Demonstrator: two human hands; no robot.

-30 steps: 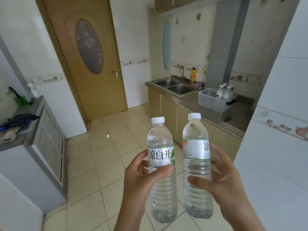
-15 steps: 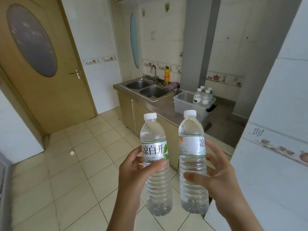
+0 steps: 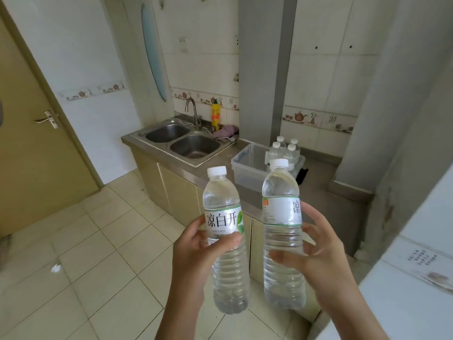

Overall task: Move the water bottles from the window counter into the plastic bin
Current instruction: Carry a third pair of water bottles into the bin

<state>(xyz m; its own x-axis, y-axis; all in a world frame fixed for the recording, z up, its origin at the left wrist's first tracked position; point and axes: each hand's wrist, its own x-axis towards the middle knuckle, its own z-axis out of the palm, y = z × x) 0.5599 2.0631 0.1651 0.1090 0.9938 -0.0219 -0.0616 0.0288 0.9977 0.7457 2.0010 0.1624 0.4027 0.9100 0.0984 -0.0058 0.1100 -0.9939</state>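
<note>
Tiled kitchen, pale floor tiles (image 3: 103, 253), white wall tiles with a border strip of teapot pictures. Wooden door (image 3: 36, 153) at left, with a metal lever handle. Steel desk (image 3: 316, 182) runs along the far wall over beige cabinet fronts; a double sink (image 3: 182, 139) with a tap is set into it. A yellow bottle (image 3: 215, 115) stands behind the sink, its label unreadable, with a pinkish cloth (image 3: 225, 131) just beside it.

Clear plastic bin (image 3: 247, 165) sits on the desk right of the sink. Four capped water bottles (image 3: 284, 149) stand upright in its right end; the left part holds nothing visible.

Left hand (image 3: 196, 251) is wrapped around the middle of a water bottle (image 3: 226, 241), thumb across the front below the label. Label reads "凉白开" in dark characters on white, with a green leaf at the right edge; smaller print beneath is too small to read. Bottle is clear, ribbed, full of water, white cap, tilted slightly.

Right hand (image 3: 316, 253) grips a second water bottle (image 3: 282, 231), fingers behind, thumb in front. Its label is turned away, showing only "凉" and a small red-orange mark. Same clear ribbed body, white cap, upright.

Both bottles are held in the air, near each other but apart, in front of the desk and short of the bin.
</note>
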